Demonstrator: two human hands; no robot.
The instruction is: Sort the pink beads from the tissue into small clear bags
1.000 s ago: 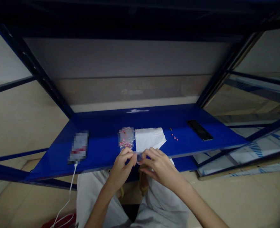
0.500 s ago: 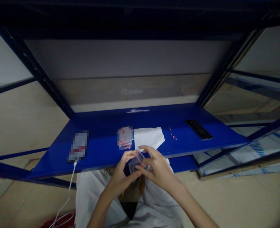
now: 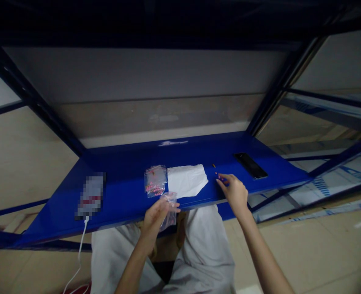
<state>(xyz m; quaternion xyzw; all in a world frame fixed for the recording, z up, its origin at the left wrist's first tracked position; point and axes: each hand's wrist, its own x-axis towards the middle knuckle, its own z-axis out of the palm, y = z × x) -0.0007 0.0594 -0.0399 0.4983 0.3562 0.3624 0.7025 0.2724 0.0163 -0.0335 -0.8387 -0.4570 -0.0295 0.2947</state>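
Observation:
My left hand (image 3: pixel 159 210) pinches a small clear zip bag (image 3: pixel 169 218) by its top, in front of the shelf edge. A few pink specks show low in this bag. My right hand (image 3: pixel 234 192) reaches over the blue shelf, thumb and forefinger a little apart at several small pink pieces (image 3: pixel 219 177) that look like pills. The fingers partly cover these pieces. A small brown capsule-like piece (image 3: pixel 214 165) lies just behind them. Left of a white paper sheet (image 3: pixel 186 181) rests a pile of clear zip bags (image 3: pixel 155 181) with pink pieces inside.
A black phone (image 3: pixel 250 165) lies on the right of the blue shelf (image 3: pixel 122 159). At the left is another phone-like device (image 3: pixel 91 194), blurred out, with a white cable (image 3: pixel 81 245) hanging over the edge. Blue uprights frame both sides.
Both hands were together on the zip bag. My right hand has let go and moved right to the pink pieces; my left hand keeps the bag. The view has shifted slightly.

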